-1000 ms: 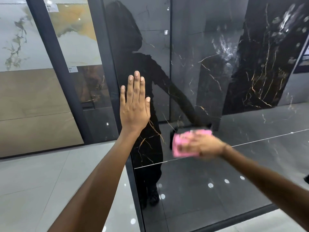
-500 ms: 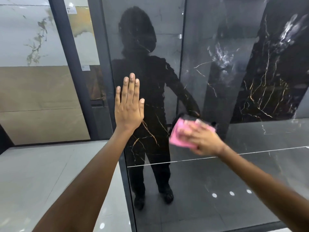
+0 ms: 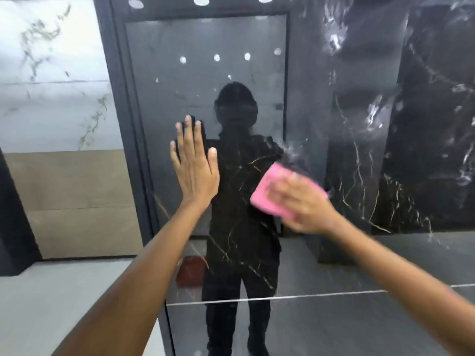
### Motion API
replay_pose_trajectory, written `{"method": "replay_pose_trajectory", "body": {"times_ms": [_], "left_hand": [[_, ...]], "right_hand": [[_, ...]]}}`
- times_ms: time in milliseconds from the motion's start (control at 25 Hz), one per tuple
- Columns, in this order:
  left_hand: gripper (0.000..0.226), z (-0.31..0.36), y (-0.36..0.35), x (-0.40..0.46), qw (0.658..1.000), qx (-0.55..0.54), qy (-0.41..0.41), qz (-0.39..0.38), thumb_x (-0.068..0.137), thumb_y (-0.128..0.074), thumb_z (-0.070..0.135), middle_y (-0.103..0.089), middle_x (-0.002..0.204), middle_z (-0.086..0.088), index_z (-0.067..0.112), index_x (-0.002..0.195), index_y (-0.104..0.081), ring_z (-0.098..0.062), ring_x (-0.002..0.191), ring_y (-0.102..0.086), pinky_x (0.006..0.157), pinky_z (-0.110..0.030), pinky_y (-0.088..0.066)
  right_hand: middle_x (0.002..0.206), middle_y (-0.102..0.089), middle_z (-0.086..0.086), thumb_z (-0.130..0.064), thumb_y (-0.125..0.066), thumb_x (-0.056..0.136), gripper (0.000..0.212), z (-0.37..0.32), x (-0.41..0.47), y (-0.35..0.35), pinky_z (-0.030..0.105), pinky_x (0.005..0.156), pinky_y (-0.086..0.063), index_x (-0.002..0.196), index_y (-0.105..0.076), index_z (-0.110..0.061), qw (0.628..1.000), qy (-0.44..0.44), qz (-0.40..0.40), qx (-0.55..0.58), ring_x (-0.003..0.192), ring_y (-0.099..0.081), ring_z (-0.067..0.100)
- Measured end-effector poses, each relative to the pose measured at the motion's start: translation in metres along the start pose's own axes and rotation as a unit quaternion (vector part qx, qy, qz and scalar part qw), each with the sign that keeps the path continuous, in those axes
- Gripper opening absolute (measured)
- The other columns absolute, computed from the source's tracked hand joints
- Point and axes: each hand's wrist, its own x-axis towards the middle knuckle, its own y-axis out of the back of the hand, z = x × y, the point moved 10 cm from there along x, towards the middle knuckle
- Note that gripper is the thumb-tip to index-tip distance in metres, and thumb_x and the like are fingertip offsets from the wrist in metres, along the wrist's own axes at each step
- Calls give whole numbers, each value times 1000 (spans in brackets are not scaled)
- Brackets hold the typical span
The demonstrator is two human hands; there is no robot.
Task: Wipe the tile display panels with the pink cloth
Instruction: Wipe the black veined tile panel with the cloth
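A glossy black tile panel (image 3: pixel 347 253) with gold and white veins fills the middle and right of the view and mirrors a person's dark outline. My left hand (image 3: pixel 192 168) lies flat against the panel near its left edge, fingers straight and pointing up. My right hand (image 3: pixel 303 204), blurred by motion, presses the folded pink cloth (image 3: pixel 267 194) against the panel at about chest height, to the right of my left hand. Most of the cloth's right part is hidden under my fingers.
A dark metal frame (image 3: pixel 123 104) borders the panel on the left. Beyond it stands a white marble tile panel (image 3: pixel 51 86) above a beige one (image 3: pixel 72 201). Light grey floor tiles (image 3: pixel 51 304) lie at the lower left.
My right hand has carried the pink cloth upward on the black panel. The view has tilted up, and my left hand stays flat on the panel.
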Motion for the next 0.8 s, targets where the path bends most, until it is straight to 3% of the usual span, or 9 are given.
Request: {"method": "replay_pose_trajectory", "body": {"times_ms": [120,200,320,400,440,520,600,680,800], "left_hand": [[58,-7,-12,4,997,76,20,-8,103,-26,30,-8,163,-7,12,156,-10,-26,150,-3,120,-39,6],[58,-8,-15,3,997,77,19,-11,102,-25,30,-8,163,-7,11,156,-10,-25,150,-2,120,-37,9],[58,-8,-14,3,997,72,13,-13,102,-26,28,-8,163,-7,11,155,-11,-26,150,-3,120,-36,9],[57,-9,-14,2,998,64,14,-12,102,-24,29,-8,163,-7,11,155,-11,-26,150,-3,120,-36,9],[57,-8,-14,1,998,60,13,-13,102,-24,29,-8,163,-7,11,155,-11,-26,150,-3,121,-36,9],[57,-8,-15,0,998,56,7,-14,102,-22,30,-6,163,-6,12,155,-8,-23,150,0,121,-36,10],[57,-11,-16,1,999,49,6,-12,103,-21,31,-5,163,-6,12,155,-6,-20,150,4,121,-36,9],[57,-9,-16,0,999,45,-1,-5,103,-21,31,-5,163,-6,12,154,-6,-19,150,6,121,-36,9],[57,-8,-14,0,999,38,-8,1,103,-23,30,-8,163,-7,11,154,-8,-21,150,2,121,-37,7]], "right_hand": [[142,-48,15,-14,-53,84,49,175,31,90,49,114,-27,132,-56,-5,942,-290,167,-20,135,-37,44],[138,-51,19,-8,-59,73,56,190,43,97,49,114,-28,128,-59,-1,905,-368,213,3,135,-38,43],[142,-46,12,-9,-58,71,59,46,42,28,41,119,-21,129,-51,-4,988,-109,102,41,145,-25,27],[148,-42,7,-21,-56,81,56,-51,-1,-17,39,122,-8,135,-46,-10,991,118,-54,14,149,-9,21],[148,-42,7,-25,-52,87,52,-54,-13,-21,39,122,-6,137,-46,-12,983,163,-86,4,149,-7,21],[145,-44,9,-26,-48,88,49,14,12,5,43,121,-15,134,-50,-12,993,108,-50,-4,148,-16,23],[139,-49,18,-18,-56,78,53,131,68,62,49,114,-30,130,-58,-8,993,-86,76,-28,140,-34,35],[134,-54,19,-12,-62,72,56,215,108,107,43,114,-30,128,-62,-8,957,-242,157,-24,132,-42,41],[130,-58,21,-8,-63,68,56,159,118,77,25,117,-23,125,-63,-2,958,-230,170,-1,128,-46,31]]}}
